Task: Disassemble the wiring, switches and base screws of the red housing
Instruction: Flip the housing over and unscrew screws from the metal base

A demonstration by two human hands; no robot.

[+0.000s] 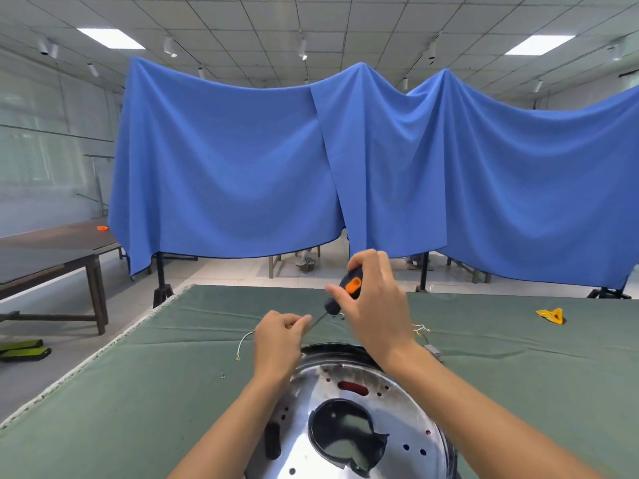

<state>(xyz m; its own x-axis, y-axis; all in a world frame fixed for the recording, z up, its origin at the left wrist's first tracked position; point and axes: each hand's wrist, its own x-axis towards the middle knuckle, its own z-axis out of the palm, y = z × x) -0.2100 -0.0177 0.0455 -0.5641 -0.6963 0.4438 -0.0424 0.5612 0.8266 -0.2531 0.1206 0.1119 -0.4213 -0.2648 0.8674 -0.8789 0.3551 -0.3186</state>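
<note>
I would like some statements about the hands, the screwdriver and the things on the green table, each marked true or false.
1. The right hand grips the screwdriver by its handle. True.
2. The left hand lies flat and empty on the table. False: it pinches at the screwdriver's tip.
3. A loose wire lies left of the left hand. True.
4. The yellow object sits inside the metal housing. False: it lies apart, far right on the table.
5. A blue cloth hangs behind the table. True.

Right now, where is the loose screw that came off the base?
In the head view a small screw lies on the green table cover, left of the left hand and just below the loose wire with the ring terminal.
</note>
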